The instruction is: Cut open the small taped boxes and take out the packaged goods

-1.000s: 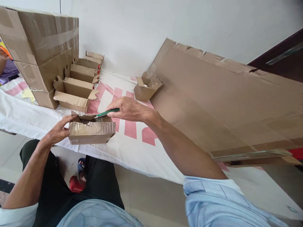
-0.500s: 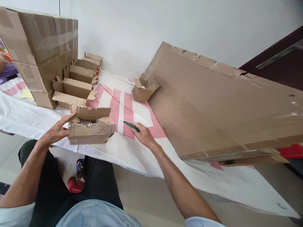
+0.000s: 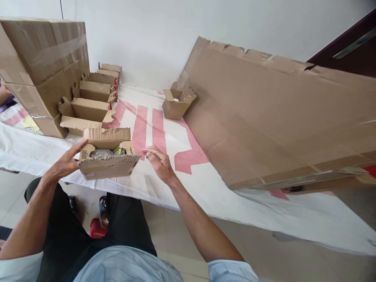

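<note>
I have the open carton (image 3: 105, 168) at the near edge of the table (image 3: 211, 199), in front of the person's knees. The left hand (image 3: 66, 160) grips its left end, thumb and fingers pinching the cardboard near the barcode (image 3: 84, 154). The right hand (image 3: 160, 162) is off to the other side, just beside the carton's right end and apart from it, its fingers loosely bent and slightly spread above the cloth.

From my view the carton's back flap (image 3: 107, 134) stands up, and the front rim is ragged (the corrugation shows along the tear). Inside I make out some clear plastic (image 3: 102, 154) and, towards the right, a small yellow piece (image 3: 119, 149); I cannot tell what either belongs to.

Behind the carton, a row of open cartons (image 3: 79, 122) runs back towards the table's far edge, beside a tall stack of taped boxes (image 3: 44, 51) on the left. Another small carton (image 3: 173, 110), also open, stands near the far edge, against the left end of a large cardboard piece (image 3: 264, 117) that covers much of the table's right half. At the extreme left, part of another person's arm (image 3: 4, 92) shows (the stack hides the rest).
</note>
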Action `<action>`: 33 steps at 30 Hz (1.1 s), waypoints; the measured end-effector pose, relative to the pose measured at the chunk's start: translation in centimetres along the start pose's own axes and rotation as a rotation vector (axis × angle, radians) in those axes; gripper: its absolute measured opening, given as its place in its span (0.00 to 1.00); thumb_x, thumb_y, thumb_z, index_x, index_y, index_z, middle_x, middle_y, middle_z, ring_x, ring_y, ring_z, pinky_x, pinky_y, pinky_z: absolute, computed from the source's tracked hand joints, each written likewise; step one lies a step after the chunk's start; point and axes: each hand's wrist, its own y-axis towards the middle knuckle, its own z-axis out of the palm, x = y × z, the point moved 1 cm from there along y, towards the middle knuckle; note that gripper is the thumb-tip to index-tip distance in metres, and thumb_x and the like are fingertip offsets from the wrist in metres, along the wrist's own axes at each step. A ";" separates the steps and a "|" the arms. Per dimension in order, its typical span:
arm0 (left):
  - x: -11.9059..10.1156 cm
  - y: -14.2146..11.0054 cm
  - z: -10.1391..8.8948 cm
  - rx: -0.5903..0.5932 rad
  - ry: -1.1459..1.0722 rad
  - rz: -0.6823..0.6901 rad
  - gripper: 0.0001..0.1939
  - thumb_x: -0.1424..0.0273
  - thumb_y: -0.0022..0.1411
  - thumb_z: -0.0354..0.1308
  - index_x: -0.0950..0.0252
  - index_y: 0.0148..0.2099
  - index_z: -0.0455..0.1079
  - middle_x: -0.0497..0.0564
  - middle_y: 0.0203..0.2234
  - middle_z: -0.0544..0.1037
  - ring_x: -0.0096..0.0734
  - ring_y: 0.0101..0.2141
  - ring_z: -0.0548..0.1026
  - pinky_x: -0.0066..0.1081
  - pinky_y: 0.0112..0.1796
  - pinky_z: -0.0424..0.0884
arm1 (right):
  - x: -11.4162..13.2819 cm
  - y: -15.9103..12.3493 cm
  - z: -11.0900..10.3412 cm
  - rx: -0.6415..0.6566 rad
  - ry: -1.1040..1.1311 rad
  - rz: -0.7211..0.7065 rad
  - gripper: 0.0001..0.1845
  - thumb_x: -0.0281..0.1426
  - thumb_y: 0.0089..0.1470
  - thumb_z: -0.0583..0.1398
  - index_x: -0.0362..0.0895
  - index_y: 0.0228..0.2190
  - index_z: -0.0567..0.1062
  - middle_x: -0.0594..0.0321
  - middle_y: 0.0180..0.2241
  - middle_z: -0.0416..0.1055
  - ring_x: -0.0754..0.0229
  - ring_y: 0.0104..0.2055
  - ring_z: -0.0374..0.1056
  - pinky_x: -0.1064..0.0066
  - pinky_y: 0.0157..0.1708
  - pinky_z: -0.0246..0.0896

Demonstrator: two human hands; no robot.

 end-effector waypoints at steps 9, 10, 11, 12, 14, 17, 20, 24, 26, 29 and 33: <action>-0.6 0.1 -0.3 -0.003 0.039 0.005 0.65 0.34 0.54 0.78 0.58 0.84 0.67 0.62 0.82 0.67 0.70 0.80 0.64 0.63 0.79 0.61 | 5.9 4.3 2.7 0.336 0.067 -0.041 0.17 0.45 0.66 0.72 0.46 0.49 0.89 0.54 0.50 0.87 0.49 0.52 0.82 0.54 0.56 0.78; -0.6 0.1 -0.3 -0.003 0.037 0.001 0.65 0.34 0.54 0.78 0.58 0.84 0.66 0.63 0.82 0.66 0.70 0.80 0.64 0.63 0.79 0.61 | 6.1 4.6 3.0 0.345 0.062 -0.057 0.15 0.43 0.66 0.72 0.46 0.47 0.89 0.55 0.49 0.87 0.50 0.51 0.82 0.55 0.54 0.78; -0.6 0.2 -0.3 -0.003 0.037 -0.002 0.65 0.34 0.54 0.78 0.58 0.84 0.66 0.63 0.82 0.66 0.70 0.79 0.65 0.63 0.78 0.62 | 6.2 4.8 3.2 0.346 0.060 -0.082 0.12 0.41 0.66 0.71 0.46 0.44 0.89 0.56 0.47 0.87 0.51 0.49 0.81 0.56 0.52 0.78; -0.6 0.2 -0.3 -0.006 0.040 -0.003 0.64 0.35 0.55 0.78 0.58 0.84 0.66 0.63 0.82 0.67 0.69 0.79 0.66 0.64 0.78 0.62 | 6.3 4.9 3.5 0.341 0.061 -0.110 0.11 0.39 0.67 0.70 0.46 0.43 0.89 0.56 0.45 0.87 0.52 0.47 0.81 0.57 0.50 0.78; -0.8 0.4 -0.3 -0.019 0.061 0.008 0.62 0.35 0.55 0.77 0.58 0.83 0.68 0.64 0.80 0.69 0.69 0.78 0.68 0.65 0.78 0.63 | 6.5 5.0 4.2 0.322 0.071 -0.175 0.09 0.36 0.69 0.68 0.46 0.40 0.89 0.58 0.41 0.85 0.54 0.43 0.80 0.59 0.47 0.78; -1.3 0.7 -0.6 -0.047 0.095 0.021 0.59 0.35 0.54 0.78 0.60 0.79 0.74 0.67 0.76 0.74 0.70 0.74 0.73 0.65 0.73 0.71 | 6.7 4.9 5.0 0.261 0.077 -0.259 0.08 0.32 0.70 0.67 0.46 0.37 0.88 0.58 0.38 0.85 0.55 0.42 0.79 0.60 0.47 0.78; -2.6 1.0 -0.9 -0.106 0.120 0.007 0.52 0.34 0.54 0.76 0.59 0.72 0.80 0.67 0.72 0.78 0.69 0.69 0.77 0.61 0.60 0.84 | 6.9 4.6 5.4 0.182 0.069 -0.313 0.08 0.29 0.69 0.67 0.48 0.38 0.87 0.58 0.40 0.85 0.55 0.44 0.80 0.60 0.48 0.78; -5.6 0.8 -1.1 -0.218 0.162 0.053 0.39 0.32 0.60 0.72 0.56 0.60 0.87 0.62 0.65 0.82 0.65 0.66 0.79 0.54 0.54 0.88 | 7.2 4.2 5.6 0.133 0.070 -0.344 0.08 0.30 0.70 0.66 0.48 0.37 0.86 0.58 0.39 0.84 0.55 0.44 0.79 0.60 0.47 0.77; -7.1 0.5 -0.9 -0.219 0.195 0.086 0.38 0.31 0.62 0.71 0.56 0.57 0.88 0.61 0.62 0.84 0.65 0.65 0.79 0.53 0.54 0.88 | 7.2 4.1 5.7 0.131 0.069 -0.335 0.10 0.31 0.70 0.65 0.48 0.34 0.84 0.60 0.36 0.82 0.56 0.41 0.78 0.60 0.47 0.76; -8.4 0.2 -0.6 -0.204 0.247 0.105 0.39 0.30 0.62 0.70 0.56 0.56 0.89 0.60 0.62 0.84 0.64 0.65 0.80 0.53 0.55 0.87 | 7.0 4.2 6.1 0.131 0.090 -0.290 0.07 0.32 0.69 0.66 0.47 0.35 0.82 0.62 0.34 0.80 0.58 0.39 0.76 0.62 0.45 0.75; -8.3 0.4 -0.4 -0.203 0.226 0.102 0.40 0.29 0.59 0.71 0.57 0.55 0.89 0.61 0.62 0.84 0.65 0.66 0.79 0.54 0.54 0.86 | 6.6 4.5 6.4 0.148 0.081 -0.264 0.09 0.31 0.70 0.65 0.48 0.49 0.82 0.67 0.35 0.78 0.60 0.38 0.74 0.64 0.47 0.76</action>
